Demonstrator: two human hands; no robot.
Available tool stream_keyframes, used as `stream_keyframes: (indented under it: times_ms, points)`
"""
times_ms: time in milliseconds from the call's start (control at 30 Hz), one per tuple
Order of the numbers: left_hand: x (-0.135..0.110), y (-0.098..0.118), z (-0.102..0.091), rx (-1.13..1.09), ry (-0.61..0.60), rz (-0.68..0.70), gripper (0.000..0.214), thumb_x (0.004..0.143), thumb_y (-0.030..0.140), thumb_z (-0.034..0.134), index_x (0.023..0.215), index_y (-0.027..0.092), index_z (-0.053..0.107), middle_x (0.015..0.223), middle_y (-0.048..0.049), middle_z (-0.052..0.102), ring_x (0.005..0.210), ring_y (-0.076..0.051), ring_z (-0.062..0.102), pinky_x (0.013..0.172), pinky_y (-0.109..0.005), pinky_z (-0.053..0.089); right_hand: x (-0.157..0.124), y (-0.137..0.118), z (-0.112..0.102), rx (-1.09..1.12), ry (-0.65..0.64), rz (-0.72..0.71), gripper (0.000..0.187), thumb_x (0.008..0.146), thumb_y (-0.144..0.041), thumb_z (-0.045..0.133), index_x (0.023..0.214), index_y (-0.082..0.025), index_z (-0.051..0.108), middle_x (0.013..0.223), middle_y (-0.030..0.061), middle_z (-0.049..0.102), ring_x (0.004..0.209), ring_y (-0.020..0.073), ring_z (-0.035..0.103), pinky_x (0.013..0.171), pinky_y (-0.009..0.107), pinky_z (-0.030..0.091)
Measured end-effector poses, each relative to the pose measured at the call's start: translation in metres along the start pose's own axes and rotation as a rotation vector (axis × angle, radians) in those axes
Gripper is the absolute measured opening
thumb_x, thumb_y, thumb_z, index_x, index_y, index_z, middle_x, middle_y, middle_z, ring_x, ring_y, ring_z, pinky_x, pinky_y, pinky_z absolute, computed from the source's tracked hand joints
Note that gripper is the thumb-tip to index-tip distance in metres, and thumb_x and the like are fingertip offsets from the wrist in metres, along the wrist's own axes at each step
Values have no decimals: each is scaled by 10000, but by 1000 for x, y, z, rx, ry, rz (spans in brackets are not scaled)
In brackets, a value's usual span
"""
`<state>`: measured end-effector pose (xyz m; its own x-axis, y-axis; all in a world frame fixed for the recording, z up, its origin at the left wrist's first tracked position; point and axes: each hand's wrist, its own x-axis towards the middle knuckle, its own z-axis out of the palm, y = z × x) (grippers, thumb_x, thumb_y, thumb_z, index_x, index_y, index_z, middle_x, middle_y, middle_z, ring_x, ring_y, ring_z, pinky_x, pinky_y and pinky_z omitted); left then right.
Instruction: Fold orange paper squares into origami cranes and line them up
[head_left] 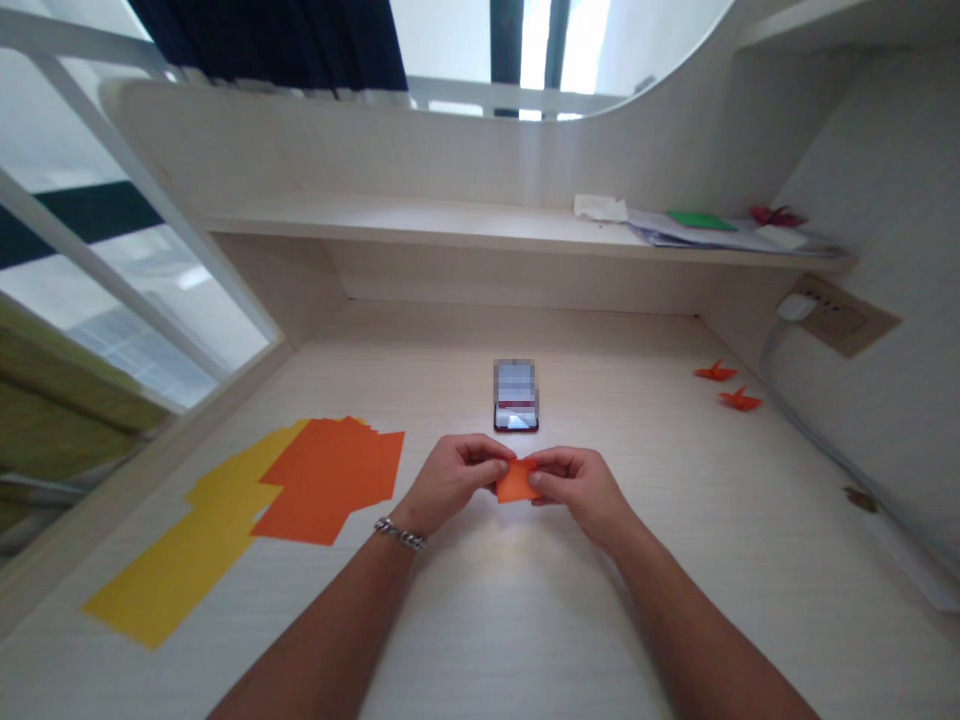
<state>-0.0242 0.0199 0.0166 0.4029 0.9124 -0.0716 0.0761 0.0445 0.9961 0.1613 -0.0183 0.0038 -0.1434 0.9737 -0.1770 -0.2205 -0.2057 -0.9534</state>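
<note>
A small folded piece of orange paper (516, 484) is held up between both hands, a little above the desk. My left hand (463, 475) pinches its upper left corner with thumb and fingers. On the other side, my right hand (576, 482) grips the right edge, thumb in front and fingers partly behind the paper. Just beyond the hands lies a phone (516, 396) with a lit screen. Orange sheets (330, 480) overlap yellow sheets (172, 565) flat on the desk to the left.
Two folded orange paper birds (715, 371) sit at the right, near a grey cable (814, 435) running from a wall socket (844, 312). Papers (697, 232) rest on the shelf (450, 226) along the back. White rails (135, 260) border the left side.
</note>
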Motion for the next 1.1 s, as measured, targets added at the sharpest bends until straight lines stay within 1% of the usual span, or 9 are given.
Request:
stream_keyframes:
  times_ms: [133, 233, 367, 467, 667, 767, 833, 933, 1100]
  points:
    - [0, 2, 4, 4, 31, -13, 125, 675, 138, 670, 790, 108, 711, 654, -28, 668, 569, -106, 579, 545, -211, 475, 3, 4, 2, -28, 114, 12, 212, 563, -254, 775, 746, -153, 736, 661, 42, 702, 602, 161, 640, 545, 276, 538]
    - [-1, 4, 8, 13, 33, -7, 101, 658, 117, 675, 754, 108, 706, 614, -17, 653, 550, -100, 565, 527, -200, 458, 3, 4, 4, 5, 136, 52, 179, 552, -225, 763, 713, -151, 737, 661, 43, 700, 581, 155, 634, 526, 265, 532]
    - [-2, 2, 7, -24, 28, 5, 85, 664, 107, 669, 739, 117, 708, 619, -11, 651, 558, -96, 563, 536, -196, 453, 1, 1, 5, 116, 102, 90, 206, 534, -198, 778, 730, -147, 746, 689, 56, 706, 606, 167, 646, 526, 260, 536]
    - [-1, -3, 4, -97, 13, 13, 80, 676, 112, 667, 741, 128, 711, 627, -5, 647, 564, -89, 554, 541, -193, 448, -2, -2, 6, 189, 41, 102, 235, 546, -191, 785, 774, -144, 755, 743, 75, 716, 630, 166, 650, 552, 263, 546]
    - [0, -9, 1, -178, -23, 37, 79, 677, 106, 669, 734, 140, 712, 631, -1, 643, 566, -79, 536, 552, -193, 436, -5, -5, 3, 239, -33, 104, 266, 557, -169, 784, 819, -133, 757, 794, 92, 721, 680, 173, 653, 602, 277, 553]
    - [-1, -6, 1, -105, -24, 44, 82, 686, 112, 664, 741, 141, 718, 645, -8, 658, 586, -85, 550, 568, -195, 440, -6, -7, 0, 246, -74, 112, 264, 567, -179, 773, 824, -120, 753, 785, 94, 717, 678, 176, 654, 625, 295, 553]
    - [-2, -2, 2, -32, -30, 50, 81, 685, 117, 665, 739, 137, 722, 669, -21, 674, 616, -96, 568, 590, -200, 449, -6, -7, -2, 232, -89, 120, 243, 606, -233, 759, 818, -116, 748, 741, 86, 708, 647, 171, 648, 615, 308, 548]
    - [-4, 3, 4, 58, -56, 53, 96, 676, 107, 653, 730, 132, 727, 686, -35, 689, 640, -110, 587, 611, -213, 458, -4, -4, -2, 139, -56, 149, 266, 654, -338, 747, 822, -132, 739, 712, 70, 696, 619, 159, 633, 576, 301, 529]
    - [-5, 7, 7, 115, -63, 43, 107, 665, 112, 656, 747, 131, 722, 669, -34, 685, 612, -110, 591, 575, -210, 458, -2, 1, 0, 32, -51, 154, 330, 579, -355, 809, 817, -139, 735, 781, 84, 713, 687, 180, 647, 617, 308, 518]
